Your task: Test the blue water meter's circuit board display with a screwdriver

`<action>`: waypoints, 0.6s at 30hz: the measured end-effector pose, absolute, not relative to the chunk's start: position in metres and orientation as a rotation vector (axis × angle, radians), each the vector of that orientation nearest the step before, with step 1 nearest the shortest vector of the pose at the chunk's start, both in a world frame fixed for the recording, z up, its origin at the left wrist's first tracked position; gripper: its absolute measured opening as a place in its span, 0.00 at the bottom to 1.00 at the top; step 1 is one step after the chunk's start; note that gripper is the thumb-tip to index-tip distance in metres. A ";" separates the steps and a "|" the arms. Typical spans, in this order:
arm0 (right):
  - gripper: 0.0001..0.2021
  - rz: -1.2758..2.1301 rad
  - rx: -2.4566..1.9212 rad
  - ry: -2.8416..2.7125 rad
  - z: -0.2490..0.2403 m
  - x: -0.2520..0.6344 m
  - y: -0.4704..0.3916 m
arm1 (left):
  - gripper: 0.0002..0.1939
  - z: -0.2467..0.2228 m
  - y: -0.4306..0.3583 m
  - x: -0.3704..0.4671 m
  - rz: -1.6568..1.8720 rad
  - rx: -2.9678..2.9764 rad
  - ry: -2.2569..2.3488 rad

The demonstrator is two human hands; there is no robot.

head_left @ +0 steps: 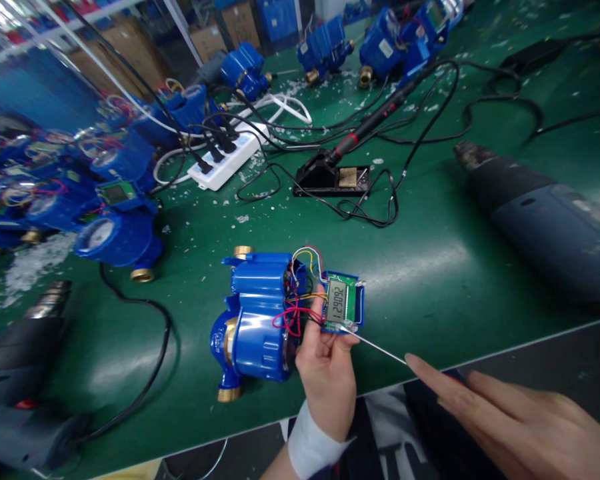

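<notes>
While pinching the display board at its lower edge, left hand closed on it, thumb and fingers curled, holding it tilted up beside the water meter. Meter lying on its side on the green mat, near the front edge, touching the same hand. Right hand low at the right, fingers stretched out, thin wire running from its fingertip to the board's lower corner; grip on that wire hidden, so cannot tell whether pinched or merely resting.

Likely trouble, as a judgement:
- Straining or snapping the coloured leads between board and meter, if the board gets pulled further away.
- Bridging 2 contacts or scratching the screen, if the wire tip slides sideways off the corner.
- Bending the wire, being so thin, under any push.
- Rolling of the meter toward the mat's edge, with only 1 hand steadying it.
- Snagging a sleeve on the loose black cables beyond.

Count:
- 1 meter in hand, 1 display board, 1 thin wire.
- 1 soldering iron in 1 stand.
- 1 power strip.
- 2 of the heat gun kind: right and left.
- At least 4 spare meters along the far side; more heaped at the left, too blurred to number.
</notes>
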State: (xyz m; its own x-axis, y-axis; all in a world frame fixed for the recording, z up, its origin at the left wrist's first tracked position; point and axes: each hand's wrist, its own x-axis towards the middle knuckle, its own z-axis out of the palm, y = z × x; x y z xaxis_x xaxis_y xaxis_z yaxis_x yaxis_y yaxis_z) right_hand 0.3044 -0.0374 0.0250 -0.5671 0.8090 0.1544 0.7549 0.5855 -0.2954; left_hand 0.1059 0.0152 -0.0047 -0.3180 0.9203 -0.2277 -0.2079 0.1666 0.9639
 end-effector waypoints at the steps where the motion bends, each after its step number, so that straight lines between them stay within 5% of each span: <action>1: 0.28 0.317 -1.263 -2.545 0.024 0.304 -0.037 | 0.34 -0.005 0.015 0.106 1.375 0.746 1.409; 18: 0.22 0.126 -1.116 -2.569 0.012 0.305 -0.019 | 0.32 -0.002 0.017 0.105 1.436 0.826 1.456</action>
